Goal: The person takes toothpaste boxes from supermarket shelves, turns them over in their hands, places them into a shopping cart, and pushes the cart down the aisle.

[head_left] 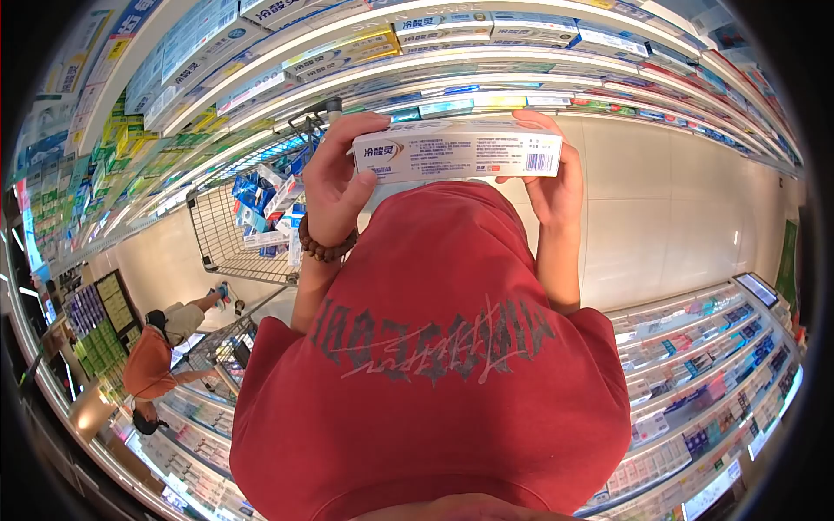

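Observation:
A long white toothpaste box (460, 154) with blue print, an orange mark and a barcode is held level in front of my chest. My left hand (334, 178) grips its left end, the thumb on the near face and the fingers over the top; a brown bead bracelet circles that wrist. At the other end, my right hand (560, 178) is closed around the box beside the barcode. Parts of the fingers are hidden behind the carton. Left of my left hand stands a wire shopping cart (228, 221) holding several blue and white boxes (258, 198).
Store shelves (486, 56) stacked with toothpaste boxes curve across the front and left. More stocked shelves (686, 365) stand at lower right, with a small screen (757, 289) on top. A person in an orange shirt (149, 365) is beside another cart (230, 347). Pale floor tiles (643, 217) lie to the right.

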Demonstrator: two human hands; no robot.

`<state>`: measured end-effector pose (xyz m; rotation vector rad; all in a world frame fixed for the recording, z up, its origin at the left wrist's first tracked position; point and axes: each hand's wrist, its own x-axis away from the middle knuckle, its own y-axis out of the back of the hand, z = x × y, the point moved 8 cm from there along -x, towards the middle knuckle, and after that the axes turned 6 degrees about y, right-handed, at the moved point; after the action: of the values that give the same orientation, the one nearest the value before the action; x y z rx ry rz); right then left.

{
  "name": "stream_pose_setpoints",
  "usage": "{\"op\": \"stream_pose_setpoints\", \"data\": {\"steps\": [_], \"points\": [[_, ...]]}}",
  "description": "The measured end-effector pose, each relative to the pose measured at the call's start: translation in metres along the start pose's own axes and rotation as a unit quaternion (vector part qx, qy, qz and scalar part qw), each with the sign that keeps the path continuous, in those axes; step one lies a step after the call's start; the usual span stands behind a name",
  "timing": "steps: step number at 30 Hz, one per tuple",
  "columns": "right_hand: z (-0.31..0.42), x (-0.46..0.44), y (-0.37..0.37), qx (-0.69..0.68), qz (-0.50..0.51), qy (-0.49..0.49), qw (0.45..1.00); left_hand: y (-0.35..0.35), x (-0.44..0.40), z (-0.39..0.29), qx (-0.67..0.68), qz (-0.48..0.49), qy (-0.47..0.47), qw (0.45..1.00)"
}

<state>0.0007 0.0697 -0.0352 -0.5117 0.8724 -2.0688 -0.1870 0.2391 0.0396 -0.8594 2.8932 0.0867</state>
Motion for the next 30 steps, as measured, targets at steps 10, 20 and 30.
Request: {"op": "stream_pose_setpoints", "data": {"steps": [10,20,30], "points": [[-0.02,-0.017,-0.019,0.009,0.06,-0.052,0.997,0.02,0.031,-0.003,-0.003,-0.085,0.009,0.996],[-0.036,-0.021,-0.029,0.051,0.083,-0.09,0.991,0.033,0.054,0.001,0.012,-0.136,0.014,0.99],[-0.037,-0.013,-0.036,0.023,0.088,-0.092,0.992,0.032,0.063,-0.003,-0.009,-0.137,0.009,0.991]]}}
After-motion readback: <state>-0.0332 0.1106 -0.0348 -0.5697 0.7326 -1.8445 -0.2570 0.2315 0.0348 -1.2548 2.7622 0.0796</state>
